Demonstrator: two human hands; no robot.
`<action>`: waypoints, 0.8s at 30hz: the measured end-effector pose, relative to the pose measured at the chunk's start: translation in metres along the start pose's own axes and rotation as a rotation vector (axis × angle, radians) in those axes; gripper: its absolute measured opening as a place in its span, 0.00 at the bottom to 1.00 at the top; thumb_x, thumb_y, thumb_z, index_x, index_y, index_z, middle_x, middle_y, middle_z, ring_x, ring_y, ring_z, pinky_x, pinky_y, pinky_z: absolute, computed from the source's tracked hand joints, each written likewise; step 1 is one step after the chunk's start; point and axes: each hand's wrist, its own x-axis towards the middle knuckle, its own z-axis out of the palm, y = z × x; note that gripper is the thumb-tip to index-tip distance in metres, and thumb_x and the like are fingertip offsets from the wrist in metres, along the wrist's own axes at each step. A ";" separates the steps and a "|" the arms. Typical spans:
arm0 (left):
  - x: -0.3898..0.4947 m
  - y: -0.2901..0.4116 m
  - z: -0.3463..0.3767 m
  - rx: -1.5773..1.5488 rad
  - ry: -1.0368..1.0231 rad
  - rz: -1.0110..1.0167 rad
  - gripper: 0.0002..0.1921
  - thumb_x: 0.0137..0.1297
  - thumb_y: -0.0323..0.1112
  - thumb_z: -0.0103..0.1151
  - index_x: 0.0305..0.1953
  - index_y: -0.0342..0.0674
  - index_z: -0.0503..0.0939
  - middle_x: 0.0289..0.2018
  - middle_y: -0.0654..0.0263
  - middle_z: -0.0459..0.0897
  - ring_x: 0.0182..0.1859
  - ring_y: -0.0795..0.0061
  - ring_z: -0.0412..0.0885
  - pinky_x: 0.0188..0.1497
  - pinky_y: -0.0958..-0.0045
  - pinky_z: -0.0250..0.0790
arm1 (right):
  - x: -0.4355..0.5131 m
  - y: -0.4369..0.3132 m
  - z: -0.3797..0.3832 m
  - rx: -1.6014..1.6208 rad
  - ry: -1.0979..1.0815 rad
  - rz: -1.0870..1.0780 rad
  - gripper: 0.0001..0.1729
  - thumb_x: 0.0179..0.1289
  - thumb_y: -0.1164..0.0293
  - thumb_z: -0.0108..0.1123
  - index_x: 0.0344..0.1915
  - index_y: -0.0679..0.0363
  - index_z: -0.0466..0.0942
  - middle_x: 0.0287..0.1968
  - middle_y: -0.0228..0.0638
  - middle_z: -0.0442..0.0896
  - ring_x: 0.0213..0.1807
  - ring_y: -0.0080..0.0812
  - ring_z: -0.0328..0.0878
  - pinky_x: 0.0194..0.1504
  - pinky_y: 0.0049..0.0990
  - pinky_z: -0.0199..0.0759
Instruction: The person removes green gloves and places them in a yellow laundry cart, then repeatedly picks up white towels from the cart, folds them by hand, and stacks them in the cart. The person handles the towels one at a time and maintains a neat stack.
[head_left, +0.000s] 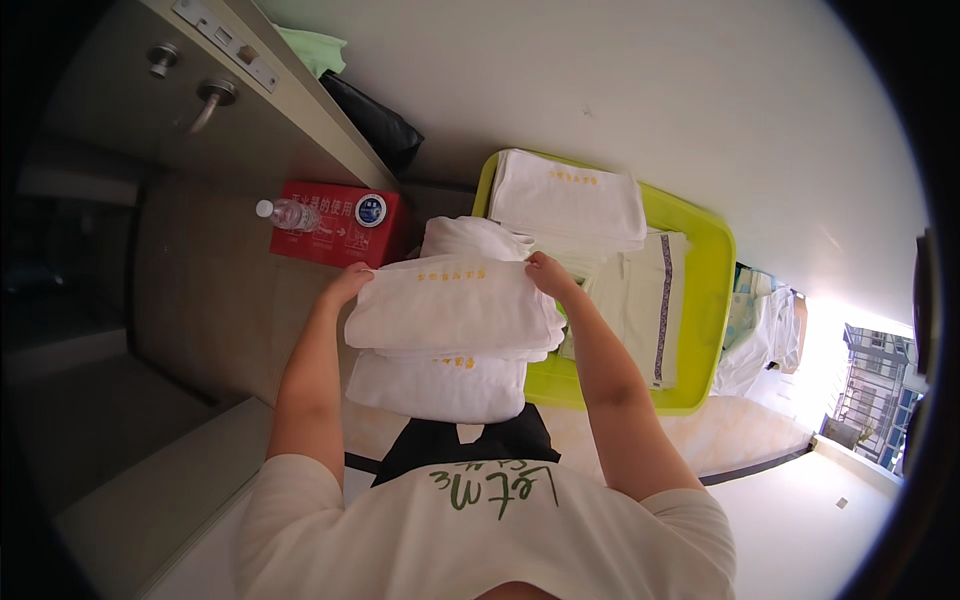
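Observation:
A white towel (450, 307) with yellow lettering along its far edge lies across the top of a stack in front of me. My left hand (351, 285) pinches its far left corner. At the far right corner, my right hand (547, 276) grips the same edge. Nearer my body sits another folded white towel (439, 386), also lettered in yellow and partly covered. Just beyond the held edge is a rumpled white cloth (472, 236). What supports the stack is hidden beneath it.
To the right stands a lime-green plastic tub (709, 300) holding a pile of folded white towels (566, 195) and white cloths with a patterned stripe (637, 307). A red box (337, 247) at the left carries a plastic bottle (292, 215) and a round tin (370, 211). Behind is an open door (255, 127).

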 end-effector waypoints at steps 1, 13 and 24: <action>0.005 -0.007 0.002 0.022 -0.028 -0.051 0.10 0.58 0.35 0.52 0.38 0.36 0.77 0.34 0.68 0.78 0.40 0.76 0.73 0.43 0.73 0.66 | 0.007 0.005 0.001 -0.001 -0.022 -0.058 0.18 0.59 0.64 0.52 0.46 0.64 0.74 0.42 0.44 0.81 0.45 0.41 0.76 0.48 0.33 0.69; -0.094 0.112 -0.029 -0.199 0.254 0.596 0.07 0.60 0.24 0.56 0.40 0.36 0.74 0.42 0.69 0.72 0.42 0.81 0.70 0.43 0.80 0.65 | -0.116 -0.060 -0.094 0.014 0.321 -0.568 0.10 0.57 0.78 0.59 0.40 0.64 0.75 0.39 0.42 0.77 0.39 0.43 0.76 0.41 0.30 0.71; 0.015 0.239 0.075 -0.241 0.002 0.668 0.16 0.65 0.25 0.53 0.53 0.39 0.69 0.46 0.68 0.72 0.44 0.82 0.71 0.47 0.80 0.66 | -0.077 0.009 -0.237 0.395 0.548 -0.323 0.12 0.63 0.69 0.53 0.44 0.63 0.70 0.34 0.27 0.75 0.35 0.19 0.67 0.40 0.21 0.64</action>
